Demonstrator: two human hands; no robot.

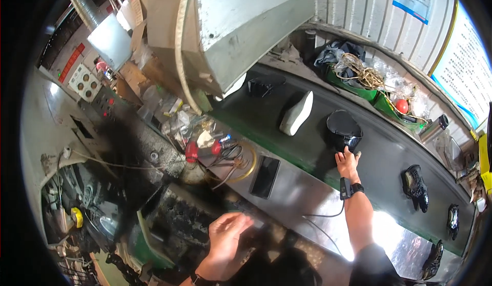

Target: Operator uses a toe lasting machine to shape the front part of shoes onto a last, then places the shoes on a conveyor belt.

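On the dark belt, my right hand (348,164) grips the near edge of a glossy black shoe upper (344,127), with the thumb and fingers at its rim. A dark rounded opening or surface of the piece faces up. To its left on the belt lies a white shoe last (297,113). My left hand (226,239) is off the belt, low in the middle of the view. Its fingers are curled together, and nothing shows between them. Several glossy black shoes lie to the right, the nearest black shoe (415,187) on its side.
A large metal hood (256,22) overhangs the belt's far left. Near the belt's front edge lie a black phone (265,177), a red-handled tool (191,151) and cables. Green bins (359,88) of rope and plastic line the back. A cable runs from my right wrist.
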